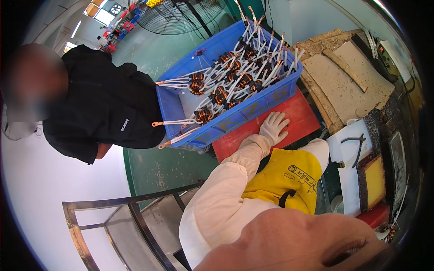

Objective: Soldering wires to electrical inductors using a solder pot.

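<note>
My left hand (pixel 273 128), in a pale glove, lies palm down with its fingers spread on a flat red surface (pixel 298 115). It holds nothing. Right above it is the near wall of a blue plastic crate (pixel 244 118). Inside the crate are several copper-wound ring coils (pixel 219 95) with black parts. Their white-sleeved leads end in bare copper lugs and stick out over the rim. My right hand is out of view.
A co-worker in a black shirt (pixel 104 99) stands beside the crate at left. On the right bench lie a cardboard sheet (pixel 346 81), a wooden strip (pixel 346 70), pliers (pixel 359 149) and a yellow framed panel (pixel 374 182). A metal frame (pixel 135 221) stands lower left; a large fan (pixel 176 16) is behind.
</note>
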Motion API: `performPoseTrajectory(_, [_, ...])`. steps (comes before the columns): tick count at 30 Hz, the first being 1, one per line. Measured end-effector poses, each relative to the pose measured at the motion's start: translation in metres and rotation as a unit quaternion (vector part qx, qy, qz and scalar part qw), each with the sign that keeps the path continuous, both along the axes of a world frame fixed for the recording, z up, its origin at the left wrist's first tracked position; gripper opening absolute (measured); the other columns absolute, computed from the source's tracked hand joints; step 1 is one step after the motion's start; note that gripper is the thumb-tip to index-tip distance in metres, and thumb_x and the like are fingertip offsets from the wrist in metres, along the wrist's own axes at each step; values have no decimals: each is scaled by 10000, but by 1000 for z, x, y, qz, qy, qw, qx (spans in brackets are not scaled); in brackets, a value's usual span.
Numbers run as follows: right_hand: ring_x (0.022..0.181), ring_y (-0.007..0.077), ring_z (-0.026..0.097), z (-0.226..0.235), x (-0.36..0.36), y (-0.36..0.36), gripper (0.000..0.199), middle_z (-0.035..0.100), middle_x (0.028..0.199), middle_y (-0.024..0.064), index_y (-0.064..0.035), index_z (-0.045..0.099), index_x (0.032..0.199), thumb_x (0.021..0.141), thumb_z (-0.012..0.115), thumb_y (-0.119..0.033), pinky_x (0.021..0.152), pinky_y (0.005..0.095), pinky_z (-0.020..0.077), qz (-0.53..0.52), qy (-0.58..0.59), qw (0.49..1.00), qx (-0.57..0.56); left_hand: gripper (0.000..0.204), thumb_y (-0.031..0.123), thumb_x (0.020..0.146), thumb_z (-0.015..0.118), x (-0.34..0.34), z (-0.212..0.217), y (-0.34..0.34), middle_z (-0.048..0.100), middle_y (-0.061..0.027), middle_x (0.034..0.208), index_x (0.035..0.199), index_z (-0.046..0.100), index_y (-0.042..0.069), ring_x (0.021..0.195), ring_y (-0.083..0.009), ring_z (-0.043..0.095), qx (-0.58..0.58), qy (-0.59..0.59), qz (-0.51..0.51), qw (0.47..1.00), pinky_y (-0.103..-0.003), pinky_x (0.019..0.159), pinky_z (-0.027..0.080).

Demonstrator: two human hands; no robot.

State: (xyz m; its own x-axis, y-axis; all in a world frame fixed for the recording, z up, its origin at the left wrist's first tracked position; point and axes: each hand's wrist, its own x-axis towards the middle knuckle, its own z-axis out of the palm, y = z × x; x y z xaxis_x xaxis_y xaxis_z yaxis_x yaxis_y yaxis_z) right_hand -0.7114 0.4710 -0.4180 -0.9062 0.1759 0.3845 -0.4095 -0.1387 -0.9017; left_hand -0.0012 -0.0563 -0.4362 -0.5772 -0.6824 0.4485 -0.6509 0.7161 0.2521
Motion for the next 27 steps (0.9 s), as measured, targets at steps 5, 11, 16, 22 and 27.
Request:
performPoseTrajectory(5, [1182, 392, 669, 18, 9, -10, 341, 669, 1330, 203, -3, 666, 1296, 960, 697, -51, 1002, 533, 593, 60, -58, 971, -222, 549, 357, 845, 716, 0, 1, 0, 542, -172, 1478, 1339, 637, 133, 1387, -384, 486, 10, -7, -1, 1000, -538, 1212, 344])
performPoseTrajectory(11, [1266, 424, 615, 47, 31, -23, 302, 645, 1347, 250, 20, 669, 1266, 989, 673, -100, 1081, 578, 529, 67, -142, 963, -219, 549, 348, 841, 721, 0, 1, 0, 543, -173, 1475, 1338, 636, 130, 1384, -389, 486, 3, -2, -4, 1000, -547, 1206, 349])
performPoseTrajectory(16, [1321, 417, 576, 37, 18, -7, 316, 613, 1392, 268, 26, 660, 1277, 994, 669, -113, 1134, 557, 484, 94, -136, 950, -266, 553, 339, 824, 732, 0, 2, 0, 551, -179, 1460, 1325, 638, 124, 1367, -398, 500, 2, 3, -5, 1000, -553, 1191, 368])
performPoseTrajectory(22, [1379, 354, 541, 21, -1, 13, 366, 567, 1479, 236, -5, 634, 1345, 996, 661, -110, 1188, 491, 436, 228, -173, 889, -357, 541, 334, 822, 732, 0, 5, 0, 556, -184, 1452, 1312, 644, 122, 1361, -402, 507, -2, 7, -7, 1000, -554, 1186, 374])
performPoseTrajectory(27, [1304, 288, 605, 28, 13, -4, 364, 632, 1422, 158, -41, 639, 1364, 1004, 637, -95, 1139, 477, 463, 187, -174, 931, -260, 538, 330, 817, 735, -1, 3, 0, 561, -186, 1447, 1305, 648, 123, 1355, -405, 514, -1, 9, -6, 1000, -558, 1186, 375])
